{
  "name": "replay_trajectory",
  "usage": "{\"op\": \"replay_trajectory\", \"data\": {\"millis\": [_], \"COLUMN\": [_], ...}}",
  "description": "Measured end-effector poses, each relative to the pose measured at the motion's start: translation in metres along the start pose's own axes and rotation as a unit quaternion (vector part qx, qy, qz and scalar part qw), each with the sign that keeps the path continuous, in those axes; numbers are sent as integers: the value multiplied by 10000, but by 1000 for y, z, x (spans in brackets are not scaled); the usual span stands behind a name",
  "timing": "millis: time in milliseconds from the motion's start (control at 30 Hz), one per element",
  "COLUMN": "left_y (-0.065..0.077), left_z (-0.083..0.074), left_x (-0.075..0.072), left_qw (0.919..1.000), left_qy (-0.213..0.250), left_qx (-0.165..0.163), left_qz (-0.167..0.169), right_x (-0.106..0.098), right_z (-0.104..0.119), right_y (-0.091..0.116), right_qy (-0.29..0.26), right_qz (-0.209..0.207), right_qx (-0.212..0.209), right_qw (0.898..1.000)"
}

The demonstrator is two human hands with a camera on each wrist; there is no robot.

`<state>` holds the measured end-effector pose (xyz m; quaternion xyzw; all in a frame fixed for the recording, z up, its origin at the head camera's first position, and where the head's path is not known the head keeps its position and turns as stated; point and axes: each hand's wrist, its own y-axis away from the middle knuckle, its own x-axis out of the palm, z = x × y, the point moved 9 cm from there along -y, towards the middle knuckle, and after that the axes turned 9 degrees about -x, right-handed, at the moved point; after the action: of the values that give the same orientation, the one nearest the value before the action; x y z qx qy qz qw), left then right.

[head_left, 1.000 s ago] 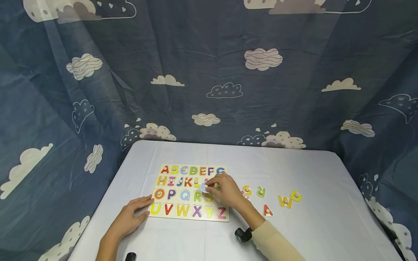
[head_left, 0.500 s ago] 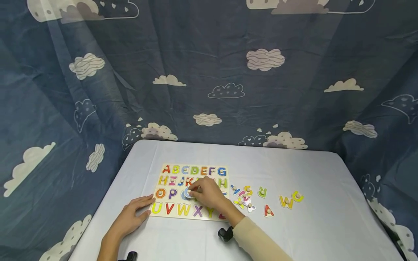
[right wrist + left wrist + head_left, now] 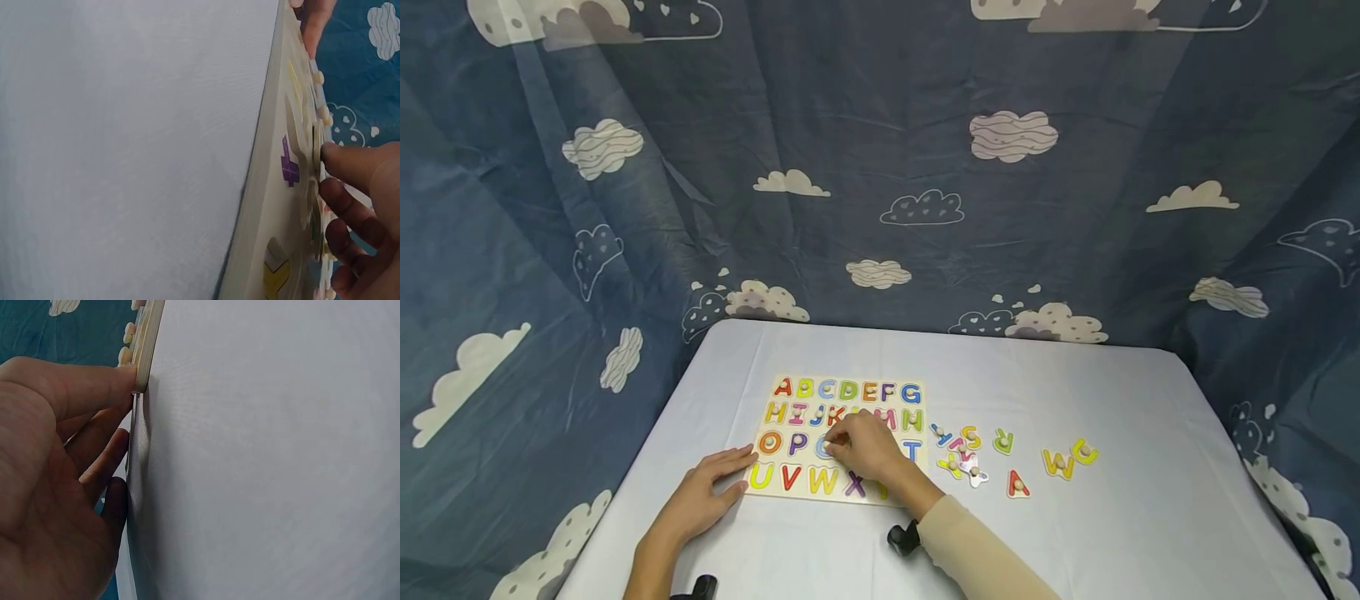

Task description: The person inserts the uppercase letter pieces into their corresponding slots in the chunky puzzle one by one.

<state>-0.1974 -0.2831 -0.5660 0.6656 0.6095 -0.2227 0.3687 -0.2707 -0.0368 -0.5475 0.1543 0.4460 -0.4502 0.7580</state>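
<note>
A wooden alphabet puzzle board (image 3: pixel 812 444) lies on the white table with coloured letters in rows. My right hand (image 3: pixel 872 450) pinches a blue round letter puzzle piece (image 3: pixel 821 445) at the spot right of the purple P (image 3: pixel 797 444). In the right wrist view, thumb and fingertips meet at this piece (image 3: pixel 317 147), just against the board's face; whether it sits fully in its recess I cannot tell. My left hand (image 3: pixel 703 496) rests at the board's left edge with extended fingers. Its thumb touches the board's side (image 3: pixel 142 369) in the left wrist view.
Right of the board lie several loose letter pieces, among them a small cluster (image 3: pixel 958 460), a green R (image 3: pixel 1003 441), a red A (image 3: pixel 1017 484) and a yellow W (image 3: pixel 1057 464). A dark cloud-patterned cloth (image 3: pixel 925 167) hangs behind the white table (image 3: pixel 1120 400).
My right hand has carried the blue piece leftward across the board to beside the P, then lowered it slightly. The loose cluster on the right is uncovered. My left hand stays put.
</note>
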Motion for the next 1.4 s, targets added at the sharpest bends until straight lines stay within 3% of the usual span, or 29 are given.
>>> {"op": "replay_trajectory", "data": {"millis": [200, 500, 733, 1067, 1400], "left_y": [-1, -1, -1, 0, 1], "left_z": [1, 0, -1, 4, 1], "left_x": [0, 1, 2, 4, 1], "left_qw": [10000, 10000, 10000, 9999, 10000], "left_qy": [-34, -18, -40, -38, -36], "left_qx": [-23, -36, -12, -129, -72], "left_qz": [9, -4, -2, 59, 22], "right_x": [-1, -1, -14, -55, -108], "right_z": [2, -1, 0, -9, -62], "right_y": [-1, 3, 14, 35, 68], "right_qy": [305, 106, -147, 123, 235], "right_qz": [-90, -48, -109, -514, -983], "right_qx": [-140, -54, -230, -607, -184], "right_qw": [9994, 9999, 9996, 9968, 9947]}}
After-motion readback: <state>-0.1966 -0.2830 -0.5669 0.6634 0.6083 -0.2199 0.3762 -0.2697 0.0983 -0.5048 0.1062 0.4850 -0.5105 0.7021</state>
